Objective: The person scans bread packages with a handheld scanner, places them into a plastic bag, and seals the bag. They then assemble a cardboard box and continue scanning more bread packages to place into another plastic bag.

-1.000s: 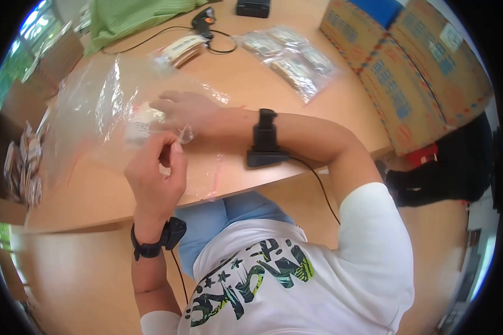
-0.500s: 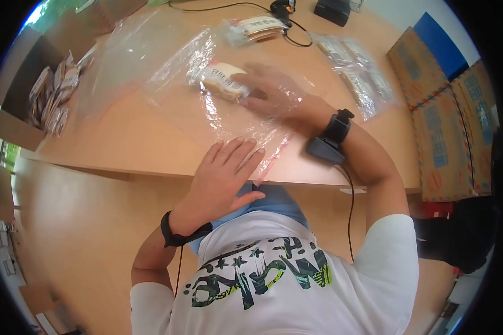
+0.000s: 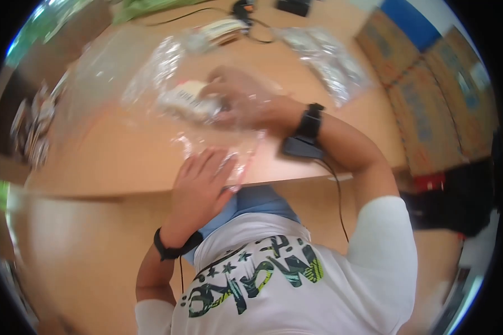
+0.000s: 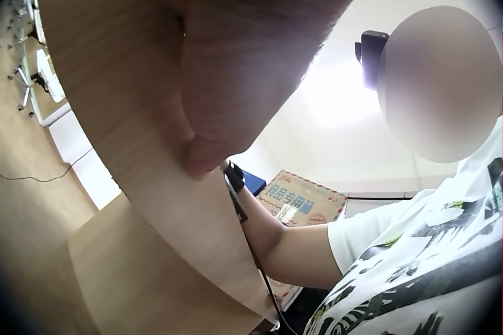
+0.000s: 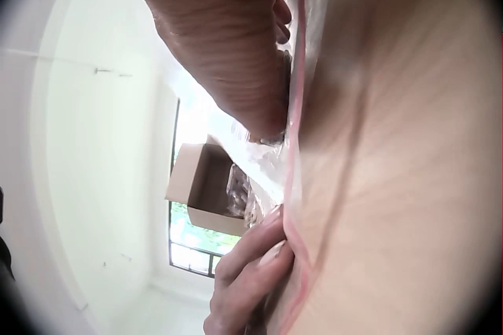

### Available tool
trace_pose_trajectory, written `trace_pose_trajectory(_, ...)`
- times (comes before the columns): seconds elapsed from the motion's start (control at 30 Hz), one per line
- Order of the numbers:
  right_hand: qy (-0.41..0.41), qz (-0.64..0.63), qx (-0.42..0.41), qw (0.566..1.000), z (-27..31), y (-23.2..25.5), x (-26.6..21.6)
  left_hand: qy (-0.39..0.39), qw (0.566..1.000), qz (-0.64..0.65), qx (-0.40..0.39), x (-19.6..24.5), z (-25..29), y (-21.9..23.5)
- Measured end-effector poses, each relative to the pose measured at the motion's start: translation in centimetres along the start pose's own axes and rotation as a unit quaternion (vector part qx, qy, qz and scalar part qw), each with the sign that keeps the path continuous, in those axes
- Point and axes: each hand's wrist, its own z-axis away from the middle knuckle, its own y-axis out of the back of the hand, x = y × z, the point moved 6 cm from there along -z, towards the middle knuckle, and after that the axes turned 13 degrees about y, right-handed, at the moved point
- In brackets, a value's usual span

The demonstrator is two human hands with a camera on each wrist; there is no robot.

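A clear plastic bag (image 3: 187, 148) with a pink seal strip lies on the table in front of the person. My right hand (image 3: 240, 97) reaches inside it, with film over the back of the hand. Its fingers and thumb grip the right end of a pale packet (image 3: 187, 96) with printed lettering. Nearer the table edge, my left hand (image 3: 204, 178) rests with straight fingers on the bag's open end. In the right wrist view the pink strip (image 5: 295, 115) runs past the right hand to the left hand's fingers (image 5: 255, 260).
Beyond the bag lie another wrapped packet stack (image 3: 221, 32) and a bag of several packets (image 3: 327, 61). A corded device (image 3: 243, 10) is at the back. Cardboard boxes (image 3: 425, 106) stand right; an open carton (image 3: 11, 139) with packets stands left.
My left hand has gone from pinching the bag's raised edge to lying flat on its open end. The right hand stays at the packet inside the bag. The head view has shifted.
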Motion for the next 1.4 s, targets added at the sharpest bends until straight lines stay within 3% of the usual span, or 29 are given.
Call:
trace_pose_trajectory(0.1,0.017,0.06,-0.071,0.996,0.0,-1.2,0.0,0.001,1.0,-0.021,0.011,0.0,0.2,-0.4)
trace_pose_trajectory(0.17,0.083,0.092,-0.021,0.992,-0.1,-1.8,-0.9,-0.011,0.999,-0.024,0.022,0.3,0.2,-0.2)
trace_pose_trajectory(0.37,0.152,0.065,-0.091,0.982,-1.3,-2.5,-1.9,-0.023,0.999,-0.022,0.036,0.7,0.2,-0.1)
trace_pose_trajectory(0.57,0.134,0.058,-0.148,0.978,-1.0,-4.0,-1.6,-0.023,0.999,-0.023,0.036,0.8,0.2,-0.2)
trace_pose_trajectory(0.77,0.13,0.041,-0.1,0.986,-0.9,-4.0,-1.2,-0.023,0.999,-0.027,0.029,0.8,0.1,0.0)
trace_pose_trajectory(0.87,0.065,0.044,-0.076,0.994,-0.5,-2.5,-1.2,-0.026,0.999,-0.027,0.035,0.7,0.2,-0.2)
trace_pose_trajectory(0.97,0.081,0.014,-0.045,0.996,0.5,-2.2,-0.7,-0.021,0.999,-0.018,0.036,0.6,0.3,-0.2)
trace_pose_trajectory(1.07,0.048,-0.027,-0.07,0.996,1.2,-2.0,-0.2,-0.008,0.999,-0.02,0.027,0.5,0.3,0.1)
trace_pose_trajectory(1.17,0.089,0.029,0.059,0.994,1.7,-1.9,0.5,-0.012,0.999,-0.021,0.03,0.5,0.2,0.0)
trace_pose_trajectory(1.27,-0.027,-0.066,0.066,0.995,1.3,-1.9,1.7,-0.016,0.999,-0.015,0.034,0.5,0.2,0.0)
trace_pose_trajectory(1.3,-0.123,-0.157,0.099,0.975,1.3,-1.5,1.7,-0.016,0.999,-0.014,0.035,0.5,0.1,0.0)
trace_pose_trajectory(1.37,-0.305,-0.33,0.159,0.879,1.5,-1.3,0.9,-0.015,0.999,-0.013,0.033,0.6,0.1,0.0)
trace_pose_trajectory(1.4,-0.315,-0.447,0.219,0.808,1.7,-2.1,1.2,-0.015,0.999,-0.014,0.031,0.6,0.1,0.1)
